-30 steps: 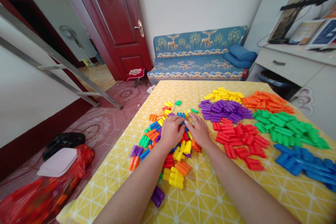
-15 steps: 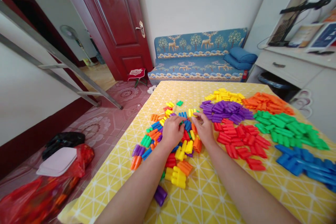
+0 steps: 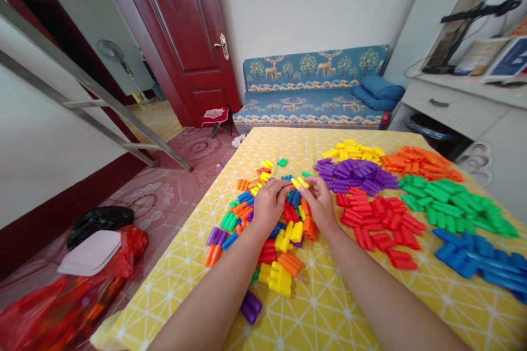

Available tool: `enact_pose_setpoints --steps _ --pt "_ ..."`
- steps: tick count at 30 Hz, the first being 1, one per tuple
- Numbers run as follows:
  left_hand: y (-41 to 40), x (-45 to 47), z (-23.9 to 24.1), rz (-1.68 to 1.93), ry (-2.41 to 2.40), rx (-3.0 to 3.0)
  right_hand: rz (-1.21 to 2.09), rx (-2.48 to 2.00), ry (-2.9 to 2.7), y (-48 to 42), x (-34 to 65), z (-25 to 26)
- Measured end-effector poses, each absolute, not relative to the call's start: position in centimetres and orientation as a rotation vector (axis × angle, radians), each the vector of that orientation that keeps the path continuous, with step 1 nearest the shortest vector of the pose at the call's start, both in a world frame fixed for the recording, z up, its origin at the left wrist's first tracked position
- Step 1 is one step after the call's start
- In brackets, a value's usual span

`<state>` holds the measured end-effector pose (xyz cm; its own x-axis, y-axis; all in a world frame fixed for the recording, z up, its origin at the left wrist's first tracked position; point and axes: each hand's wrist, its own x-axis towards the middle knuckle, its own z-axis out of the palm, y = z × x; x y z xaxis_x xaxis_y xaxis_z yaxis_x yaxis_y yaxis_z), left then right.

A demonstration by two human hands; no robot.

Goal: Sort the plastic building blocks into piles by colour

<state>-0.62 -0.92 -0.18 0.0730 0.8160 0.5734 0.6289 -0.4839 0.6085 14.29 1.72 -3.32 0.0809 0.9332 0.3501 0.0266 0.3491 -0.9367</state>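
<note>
From the head view, we rest our left hand (image 3: 269, 205) on the mixed pile of blocks (image 3: 263, 230) lying on the yellow table (image 3: 329, 307), fingers curled loosely over the pieces; we cannot tell whether they grip any. Our right hand (image 3: 321, 205) sits just beside it, fingers pinched on a yellow block (image 3: 300, 182) held above the far edge of the pile. To the right lie sorted heaps: purple blocks (image 3: 354, 173), red blocks (image 3: 381, 222), green blocks (image 3: 448, 203), orange blocks (image 3: 418, 159), blue blocks (image 3: 481, 258) and a yellow heap (image 3: 349, 149) behind the purple.
</note>
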Motion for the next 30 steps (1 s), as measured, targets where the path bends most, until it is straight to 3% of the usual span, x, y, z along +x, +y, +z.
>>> enact_pose_setpoints --steps 8,17,30 --pt "-0.82 -0.68 -0.32 1.404 1.395 2.155 0.886 -0.785 -1.439 0.79 14.52 -2.97" --pt "-1.04 -0.59 -0.05 1.308 1.230 2.241 0.864 -0.903 -1.412 1.06 14.62 -2.72" --pt "-0.96 -0.64 -0.07 1.441 1.276 2.142 1.003 -0.804 -1.448 1.00 14.19 -3.14"
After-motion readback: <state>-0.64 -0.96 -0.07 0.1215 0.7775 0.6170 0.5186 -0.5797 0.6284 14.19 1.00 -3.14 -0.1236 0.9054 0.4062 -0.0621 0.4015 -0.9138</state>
